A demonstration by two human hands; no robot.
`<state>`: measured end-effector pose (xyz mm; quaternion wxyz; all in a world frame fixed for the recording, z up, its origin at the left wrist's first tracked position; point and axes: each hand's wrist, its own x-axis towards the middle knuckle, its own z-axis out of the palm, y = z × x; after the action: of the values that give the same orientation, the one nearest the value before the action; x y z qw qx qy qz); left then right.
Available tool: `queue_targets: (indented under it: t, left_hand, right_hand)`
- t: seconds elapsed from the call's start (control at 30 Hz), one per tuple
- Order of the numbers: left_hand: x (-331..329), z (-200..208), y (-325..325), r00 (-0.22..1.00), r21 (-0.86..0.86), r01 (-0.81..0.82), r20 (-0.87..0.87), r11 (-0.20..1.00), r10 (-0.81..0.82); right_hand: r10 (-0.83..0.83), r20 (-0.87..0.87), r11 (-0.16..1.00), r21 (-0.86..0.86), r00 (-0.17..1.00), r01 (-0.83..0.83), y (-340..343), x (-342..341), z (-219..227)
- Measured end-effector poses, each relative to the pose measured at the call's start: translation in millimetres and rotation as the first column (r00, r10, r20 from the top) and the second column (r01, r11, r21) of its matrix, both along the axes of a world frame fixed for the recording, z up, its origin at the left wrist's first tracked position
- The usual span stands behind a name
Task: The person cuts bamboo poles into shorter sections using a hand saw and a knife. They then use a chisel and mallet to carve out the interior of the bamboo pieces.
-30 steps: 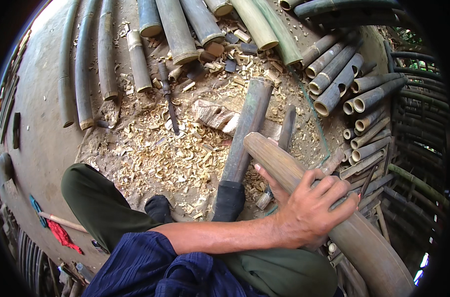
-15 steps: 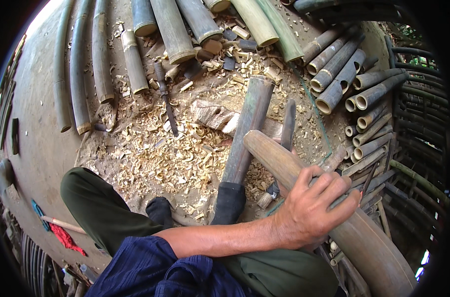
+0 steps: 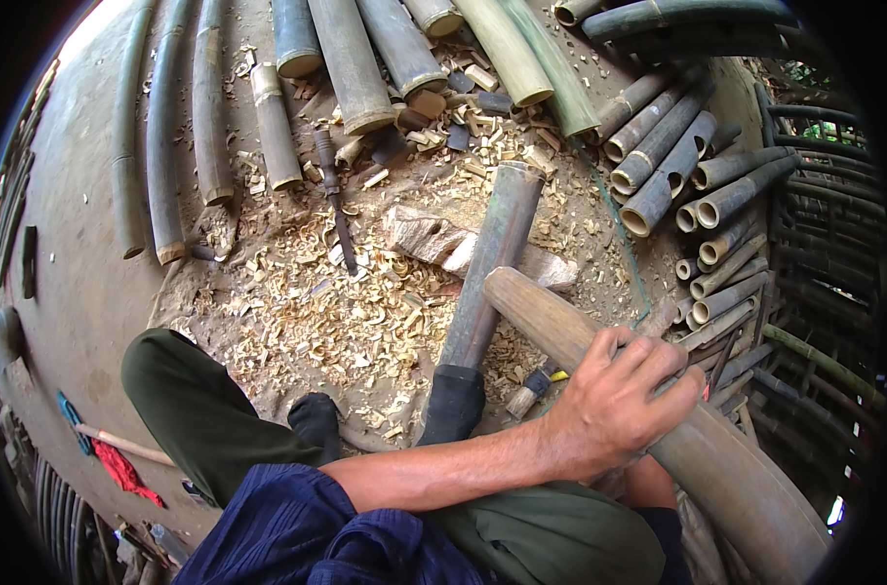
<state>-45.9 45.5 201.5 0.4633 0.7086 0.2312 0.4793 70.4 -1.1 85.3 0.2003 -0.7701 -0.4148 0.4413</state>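
Observation:
My left hand [image 3: 619, 400] is wrapped over a thick brown bamboo pole [image 3: 746, 478], which slants from the lower right up to the middle. Its narrower end lies over or just above a dark bamboo tube [image 3: 492, 234]. That tube leans across a pale rough wood block [image 3: 429, 232], its near end by my dark-socked foot [image 3: 453, 400]. Of my right arm, only a bit of forearm [image 3: 650, 483] shows below the pole; the right hand's fingers are hidden. Beside the pole lies a small brush-like thing [image 3: 529, 392] with a yellow part near it.
Pale shavings [image 3: 346, 322] cover the ground ahead. A narrow dark metal tool with a handle [image 3: 332, 190] lies among them. Large bamboo tubes [image 3: 351, 68] lie at the back, cut tubes [image 3: 663, 185] are stacked right, and long poles [image 3: 162, 136] stretch left. A red cloth [image 3: 126, 473] lies lower left.
The dark blade that stood beyond the pole, with fingers beneath it, has gone from sight. My right forearm now shows below the pole. My left hand keeps its hold.

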Motion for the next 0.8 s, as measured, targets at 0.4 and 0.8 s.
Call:
queue_targets:
  t: [0.4, 0.8]
  left_hand:
    - [-15.4, -7.0, 84.9, 0.976, -0.033, -0.199, 0.087, 0.98, 0.201]
    - [-257.4, -191.0, 268.6, 0.328, -0.123, -0.77, -0.918, 0.626, 0.222]
  right_hand:
    - [0.433, 0.462, 0.891, -0.348, 0.774, -0.29, -94.9, 70.8, -14.5]
    - [-0.547, -0.286, 0.833, -0.088, 0.787, 0.547, -202.5, -16.2, -2.0]
